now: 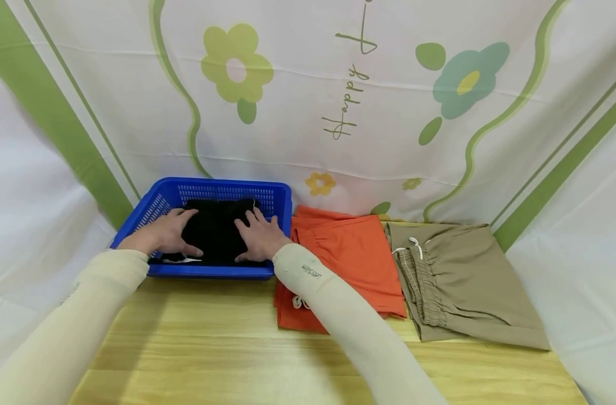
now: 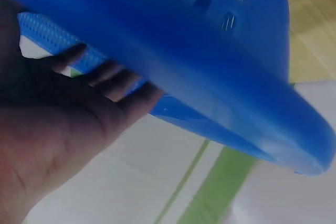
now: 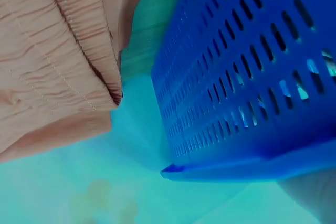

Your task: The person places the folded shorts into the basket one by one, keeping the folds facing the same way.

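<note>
Inside a blue plastic basket at the table's left lies a dark black garment, with a bit of white at its near left edge. My left hand rests on the garment's left side, fingers spread. On its right side lies my right hand, fingers also spread. In the left wrist view the left hand reaches over the basket rim with extended fingers. The right wrist view shows mostly the slotted basket wall; the right hand's fingers are hidden there.
Folded orange-red shorts lie right of the basket, partly under my right forearm. Beyond them are folded khaki shorts with a white drawstring. A flower-printed white curtain hangs behind the wooden table.
</note>
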The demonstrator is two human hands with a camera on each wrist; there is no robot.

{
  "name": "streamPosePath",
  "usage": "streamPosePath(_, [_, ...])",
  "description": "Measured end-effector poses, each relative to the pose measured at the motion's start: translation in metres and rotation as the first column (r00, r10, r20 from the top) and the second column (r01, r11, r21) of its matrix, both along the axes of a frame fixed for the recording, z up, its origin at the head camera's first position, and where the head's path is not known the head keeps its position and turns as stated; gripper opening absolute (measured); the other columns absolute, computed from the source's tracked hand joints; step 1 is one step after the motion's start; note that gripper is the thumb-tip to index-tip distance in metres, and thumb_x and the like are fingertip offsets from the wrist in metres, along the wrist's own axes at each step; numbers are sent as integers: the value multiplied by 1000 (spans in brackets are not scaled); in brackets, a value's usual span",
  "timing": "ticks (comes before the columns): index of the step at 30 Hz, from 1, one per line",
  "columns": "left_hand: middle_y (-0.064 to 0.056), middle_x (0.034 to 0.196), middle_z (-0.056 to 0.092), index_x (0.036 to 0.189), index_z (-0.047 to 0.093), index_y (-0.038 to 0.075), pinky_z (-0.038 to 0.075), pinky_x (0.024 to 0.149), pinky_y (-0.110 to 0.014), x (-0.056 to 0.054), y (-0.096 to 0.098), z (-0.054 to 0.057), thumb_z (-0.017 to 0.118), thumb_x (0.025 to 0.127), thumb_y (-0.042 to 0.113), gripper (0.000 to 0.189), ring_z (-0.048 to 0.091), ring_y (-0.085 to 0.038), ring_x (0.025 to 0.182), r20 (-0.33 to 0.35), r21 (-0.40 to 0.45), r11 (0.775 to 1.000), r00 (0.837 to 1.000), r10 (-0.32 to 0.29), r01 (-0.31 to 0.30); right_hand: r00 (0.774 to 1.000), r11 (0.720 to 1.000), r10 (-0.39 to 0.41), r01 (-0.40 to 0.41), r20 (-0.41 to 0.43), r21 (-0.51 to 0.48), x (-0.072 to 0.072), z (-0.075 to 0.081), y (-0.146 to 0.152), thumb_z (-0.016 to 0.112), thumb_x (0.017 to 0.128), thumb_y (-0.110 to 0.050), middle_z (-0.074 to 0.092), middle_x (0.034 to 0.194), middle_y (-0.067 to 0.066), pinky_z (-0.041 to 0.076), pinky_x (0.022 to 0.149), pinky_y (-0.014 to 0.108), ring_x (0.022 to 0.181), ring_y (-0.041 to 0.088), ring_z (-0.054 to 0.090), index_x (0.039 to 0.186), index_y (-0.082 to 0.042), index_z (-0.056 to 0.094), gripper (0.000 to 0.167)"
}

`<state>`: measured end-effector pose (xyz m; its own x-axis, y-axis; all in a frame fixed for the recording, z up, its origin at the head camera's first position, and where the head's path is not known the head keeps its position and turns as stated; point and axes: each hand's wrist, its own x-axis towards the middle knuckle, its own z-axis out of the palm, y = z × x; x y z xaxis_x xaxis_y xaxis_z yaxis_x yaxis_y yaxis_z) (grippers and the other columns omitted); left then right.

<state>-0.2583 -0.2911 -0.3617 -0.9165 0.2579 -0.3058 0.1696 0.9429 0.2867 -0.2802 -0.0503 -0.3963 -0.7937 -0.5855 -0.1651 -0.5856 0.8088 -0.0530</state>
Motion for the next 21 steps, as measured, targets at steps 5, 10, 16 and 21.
streamPosePath(5, [-41, 155, 14, 154, 29, -8, 30, 99, -79, 4, 6, -3, 86, 79, 44, 108, 23, -68, 134, -8, -90, 994, 998, -56, 55, 999, 997, -25, 23, 26, 68, 1, -4, -1, 65, 88, -68, 17, 168, 12, 22, 118, 61, 155, 28, 13, 164, -25, 18, 100])
streamPosePath(10, [-42, 156, 10, 155, 24, -10, 24, 102, -80, 3, 6, -7, 85, 82, 35, 105, 21, -66, 136, 38, -94, 993, 997, -66, 69, 997, 991, -54, 48, 46, 125, 2, -5, -1, 62, 88, -72, 17, 168, 12, 21, 119, 59, 154, 29, 15, 165, -25, 14, 102])
streamPosePath(16, [-41, 158, 4, 157, 17, -9, 19, 104, -81, -2, 4, -10, 82, 85, 34, 107, 18, -65, 138, 97, -117, 991, 994, -53, 64, 996, 982, -66, 53, 65, 180, 4, -2, 0, 57, 89, -73, 17, 168, 13, 19, 120, 57, 154, 30, 17, 165, -23, 10, 103])
streamPosePath(21, [-41, 157, 1, 157, 13, -10, 17, 105, -81, -1, 3, -13, 80, 87, 29, 104, 19, -64, 138, 118, -125, 990, 992, -52, 67, 997, 979, -62, 51, 47, 199, 5, -3, -1, 55, 89, -75, 19, 167, 12, 19, 121, 56, 153, 30, 20, 165, -24, 11, 102])
